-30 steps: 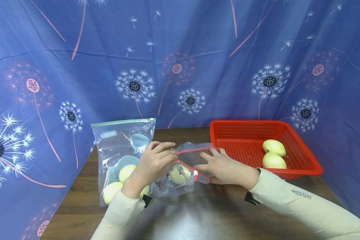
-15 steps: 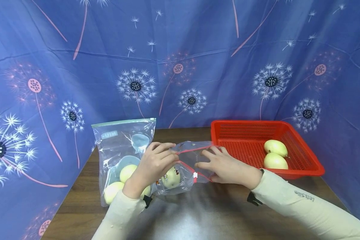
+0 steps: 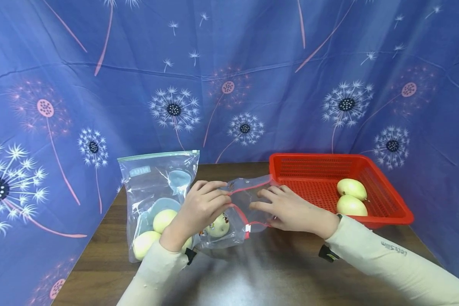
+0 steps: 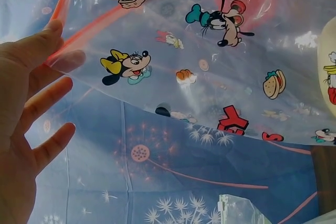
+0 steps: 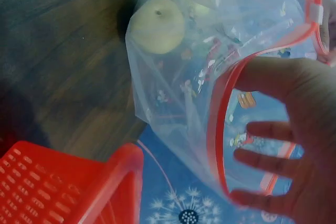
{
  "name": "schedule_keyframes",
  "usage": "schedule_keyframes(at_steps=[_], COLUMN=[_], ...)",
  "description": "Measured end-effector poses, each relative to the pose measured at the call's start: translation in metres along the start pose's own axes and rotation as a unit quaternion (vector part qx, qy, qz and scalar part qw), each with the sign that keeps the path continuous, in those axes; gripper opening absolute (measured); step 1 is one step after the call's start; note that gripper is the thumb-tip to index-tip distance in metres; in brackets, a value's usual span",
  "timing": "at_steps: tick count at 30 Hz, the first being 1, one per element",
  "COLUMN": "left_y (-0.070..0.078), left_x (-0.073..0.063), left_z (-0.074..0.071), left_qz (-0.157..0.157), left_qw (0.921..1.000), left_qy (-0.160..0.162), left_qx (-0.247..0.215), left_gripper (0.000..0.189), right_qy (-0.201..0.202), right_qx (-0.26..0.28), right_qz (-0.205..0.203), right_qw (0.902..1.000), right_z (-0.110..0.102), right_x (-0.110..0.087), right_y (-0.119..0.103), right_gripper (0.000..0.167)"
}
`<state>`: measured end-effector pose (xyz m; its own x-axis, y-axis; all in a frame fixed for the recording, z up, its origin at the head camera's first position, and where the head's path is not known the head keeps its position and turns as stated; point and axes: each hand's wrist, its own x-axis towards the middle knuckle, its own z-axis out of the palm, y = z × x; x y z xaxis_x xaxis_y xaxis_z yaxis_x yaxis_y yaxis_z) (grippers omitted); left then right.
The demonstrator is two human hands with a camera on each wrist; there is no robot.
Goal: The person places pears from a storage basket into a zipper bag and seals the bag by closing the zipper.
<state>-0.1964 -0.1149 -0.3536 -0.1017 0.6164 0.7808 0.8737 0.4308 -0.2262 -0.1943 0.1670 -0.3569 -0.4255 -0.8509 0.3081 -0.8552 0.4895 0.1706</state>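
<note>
A clear zip bag [image 3: 234,233] with red zip edges and cartoon prints lies between my hands, its mouth spread apart. My left hand [image 3: 205,205] pinches the far-left part of the rim; in the left wrist view its thumb and index finger [image 4: 50,38] grip the red edge while other fingers stand free. My right hand [image 3: 290,210] reaches into the mouth, fingers spread; in the right wrist view its thumb [image 5: 268,77] presses inside the red rim [image 5: 218,124]. A pale yellow round fruit [image 5: 157,24] sits low in the bag. The white slider [image 3: 247,228] hangs at the near rim.
Left of my hands, a larger clear bag [image 3: 157,178] with a green zip top holds several pale fruits [image 3: 146,244]. A red plastic basket [image 3: 302,159] at the right holds two more fruits [image 3: 351,205]. A blue dandelion cloth [image 3: 283,102] hangs behind the wooden table [image 3: 99,255].
The red-zip bag's mouth has spread wider, its far edge rising. The fruit inside has shifted left toward the bottom. My right hand has moved slightly up and right; the left hand stays nearly still.
</note>
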Motion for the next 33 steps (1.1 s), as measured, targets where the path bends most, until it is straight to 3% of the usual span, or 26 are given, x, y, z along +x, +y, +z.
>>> schedule_keyframes(at_steps=[7, 14, 26, 33], left_y=[-0.003, -0.004, -0.004, -0.003], left_x=[-0.001, -0.001, -0.004, -0.005], left_z=[-0.001, -0.001, -0.002, -0.002], left_qz=[-0.001, -0.001, -0.005, -0.006], left_qw=[1.0000, 1.0000, 1.0000, 1.0000], left_qy=[0.002, 0.004, -0.001, 0.000], left_qx=[-0.004, -0.005, -0.002, -0.007], left_gripper=[0.013, 0.012, 0.012, 0.009], right_qy=[0.080, 0.127, 0.108, 0.086], right_qx=[0.030, -0.008, -0.023, -0.050], right_qz=[-0.034, -0.027, 0.080, 0.155], right_qw=[0.9957, 0.9915, 0.9906, 0.9829], right_z=[-0.013, -0.026, -0.023, -0.019], right_x=[-0.001, -0.009, -0.036, -0.059], right_y=[0.013, 0.033, 0.081, 0.105], right_gripper=[0.052, 0.050, 0.049, 0.050])
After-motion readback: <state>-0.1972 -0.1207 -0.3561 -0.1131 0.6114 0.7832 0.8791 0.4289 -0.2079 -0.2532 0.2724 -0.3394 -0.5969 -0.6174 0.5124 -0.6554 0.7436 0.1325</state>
